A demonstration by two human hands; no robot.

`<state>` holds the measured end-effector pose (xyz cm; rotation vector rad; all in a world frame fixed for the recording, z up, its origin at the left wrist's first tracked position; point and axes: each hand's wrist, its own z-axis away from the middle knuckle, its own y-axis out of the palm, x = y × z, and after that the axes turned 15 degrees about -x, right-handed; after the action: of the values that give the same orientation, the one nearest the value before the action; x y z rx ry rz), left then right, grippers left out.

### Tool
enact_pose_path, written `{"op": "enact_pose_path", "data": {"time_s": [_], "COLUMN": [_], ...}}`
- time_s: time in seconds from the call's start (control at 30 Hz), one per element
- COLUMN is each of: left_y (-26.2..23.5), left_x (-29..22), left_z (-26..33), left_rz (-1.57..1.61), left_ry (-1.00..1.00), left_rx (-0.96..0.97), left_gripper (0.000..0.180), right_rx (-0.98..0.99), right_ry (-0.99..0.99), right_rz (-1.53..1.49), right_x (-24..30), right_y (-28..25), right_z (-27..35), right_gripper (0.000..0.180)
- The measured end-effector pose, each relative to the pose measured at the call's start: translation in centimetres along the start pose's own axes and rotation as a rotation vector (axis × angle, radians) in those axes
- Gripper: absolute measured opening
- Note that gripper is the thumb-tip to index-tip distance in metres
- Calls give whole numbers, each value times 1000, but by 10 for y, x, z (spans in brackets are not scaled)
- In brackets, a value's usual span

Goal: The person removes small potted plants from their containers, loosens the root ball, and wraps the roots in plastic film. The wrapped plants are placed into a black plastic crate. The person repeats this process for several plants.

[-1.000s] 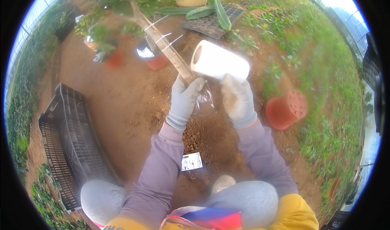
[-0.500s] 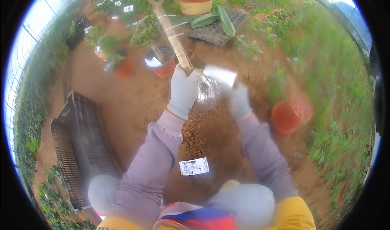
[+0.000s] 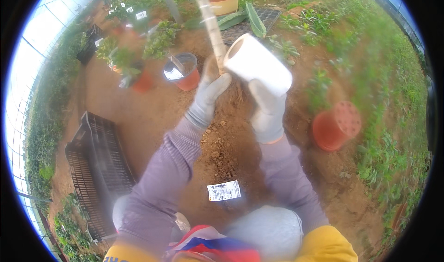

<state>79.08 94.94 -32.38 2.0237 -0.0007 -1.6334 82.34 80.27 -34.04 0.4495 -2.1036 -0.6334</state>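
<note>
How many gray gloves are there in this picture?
2: one on the left hand, gripping a woody stem near its lower end, and one on the right hand, holding the white roll. I can't see any others.

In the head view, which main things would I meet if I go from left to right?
Black crate → dark-rimmed red pot → left hand holding the branch → right hand holding the white roll → red pot with its holed base showing.

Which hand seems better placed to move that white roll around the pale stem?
Probably the right hand: it already holds the white roll close beside the pale stem. The left hand is taken up gripping the stem near its lower end.
</note>
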Motion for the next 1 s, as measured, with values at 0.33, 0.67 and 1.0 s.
{"op": "enact_pose_path", "data": {"time_s": [0.33,0.67,1.0], "left_y": [-1,22,25], "left_x": [16,2,-27], "left_z": [-29,10,32], "left_rz": [382,-412,-54], "left_ry": [-155,13,-157], "left_rx": [9,-162,145], "left_gripper": [23,16,42], "right_rx": [238,192,6], "right_ry": [410,311,-32], "right_rz": [397,179,56], "right_x": [69,-13,45], "right_y": [-7,-33,-4], "right_z": [53,-9,-2], "right_gripper": [77,16,29]}}
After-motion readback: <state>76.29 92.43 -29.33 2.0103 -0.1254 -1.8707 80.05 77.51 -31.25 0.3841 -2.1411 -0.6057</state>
